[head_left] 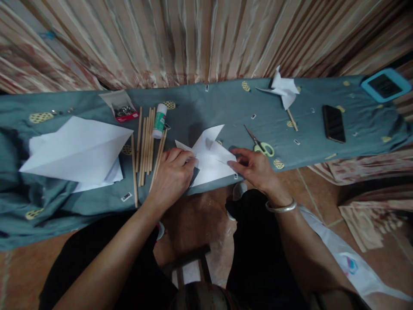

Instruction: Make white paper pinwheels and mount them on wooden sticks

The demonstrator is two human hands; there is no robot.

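Note:
A white paper pinwheel [206,161], cut and partly folded, lies on the cloth-covered table in front of me. My left hand [176,170] pinches its left side, fingers closed on the paper. On the right side, my right hand [253,168] grips another blade between thumb and fingers; a silver bangle circles that wrist. Just beyond the right hand lie scissors [265,149] with light green handles. Close to my left hand are several wooden sticks [146,144] and a glue stick [159,121] with a white cap.
White paper sheets [77,150] are stacked at the left, near an opened box of metal pins [124,110]. A paper pinwheel on a stick [284,91], a phone [334,123] and a blue-framed tablet [386,85] lie to the right. A curtain [193,38] hangs behind the table.

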